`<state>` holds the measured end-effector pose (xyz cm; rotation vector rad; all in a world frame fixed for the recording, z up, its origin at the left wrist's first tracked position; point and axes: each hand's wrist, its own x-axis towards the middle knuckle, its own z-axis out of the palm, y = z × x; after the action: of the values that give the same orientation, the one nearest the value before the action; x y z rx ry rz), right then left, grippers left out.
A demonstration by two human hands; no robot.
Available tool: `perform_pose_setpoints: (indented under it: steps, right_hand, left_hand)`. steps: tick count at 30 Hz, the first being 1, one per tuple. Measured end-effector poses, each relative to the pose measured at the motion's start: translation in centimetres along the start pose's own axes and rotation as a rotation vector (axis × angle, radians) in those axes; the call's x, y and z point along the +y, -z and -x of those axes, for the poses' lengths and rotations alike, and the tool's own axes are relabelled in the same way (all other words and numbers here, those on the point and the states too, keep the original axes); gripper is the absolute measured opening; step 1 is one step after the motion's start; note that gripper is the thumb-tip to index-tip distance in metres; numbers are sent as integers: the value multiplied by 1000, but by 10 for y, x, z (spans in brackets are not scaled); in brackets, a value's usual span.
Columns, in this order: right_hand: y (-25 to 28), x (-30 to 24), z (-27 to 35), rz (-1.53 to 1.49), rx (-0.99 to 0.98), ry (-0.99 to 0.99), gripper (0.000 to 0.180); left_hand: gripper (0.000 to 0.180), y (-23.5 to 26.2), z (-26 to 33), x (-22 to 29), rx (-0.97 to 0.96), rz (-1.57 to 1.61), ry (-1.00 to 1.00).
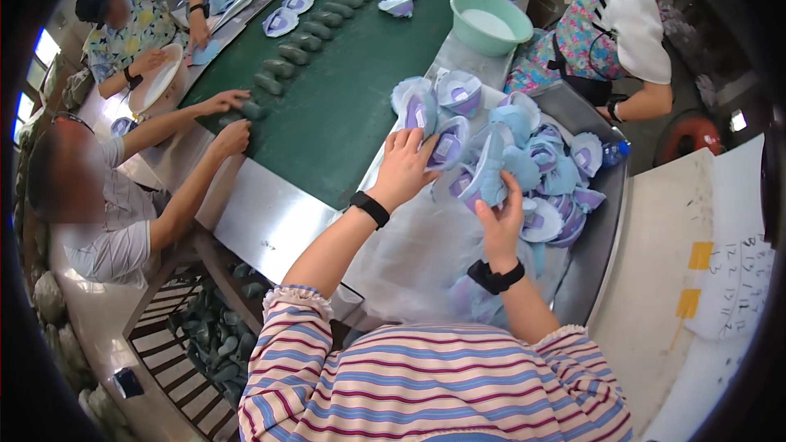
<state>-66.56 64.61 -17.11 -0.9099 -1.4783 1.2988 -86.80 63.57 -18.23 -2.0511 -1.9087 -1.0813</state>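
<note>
My left hand [403, 165] is closed on the edge of a light-blue and purple shoe upper [450, 143] with a white label inside. My right hand [501, 225], just to the right, pinches another light-blue and purple shoe upper [490, 170] that stands on its side. Both hands are above a heap of similar shoe uppers [544, 155] in a grey metal tray [607, 254]. Close by my left fingertips, more uppers [458, 92] lie at the belt's edge. A crumpled clear plastic sheet [417, 266] spreads below my hands.
Beyond my left hand runs a green conveyor belt [352, 90] with rows of dark-green shoe lasts [315, 30] and uppers. A mint-green basin [491, 23] stands at its right edge. Co-workers sit left and far right; one handles lasts. A slatted crate [192, 352] holds more lasts.
</note>
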Motion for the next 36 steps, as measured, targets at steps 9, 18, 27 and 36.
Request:
perform_pose_setpoints:
  steps: [9,18,27,36]
  right_hand:
    - [12,-13,-5,607,-75,458,60]
    - [-55,-15,-3,599,-462,401,47]
    - [-31,-6,14,625,-641,206,36]
    - [48,26,45,1079,-1119,-123,30]
  left_hand:
    - [23,-4,7,-45,119,1403,675]
    - [30,26,54,-79,197,1054,1035]
    - [62,158,11,-334,660,746,1098]
    - [26,41,52,-84,-889,964,436]
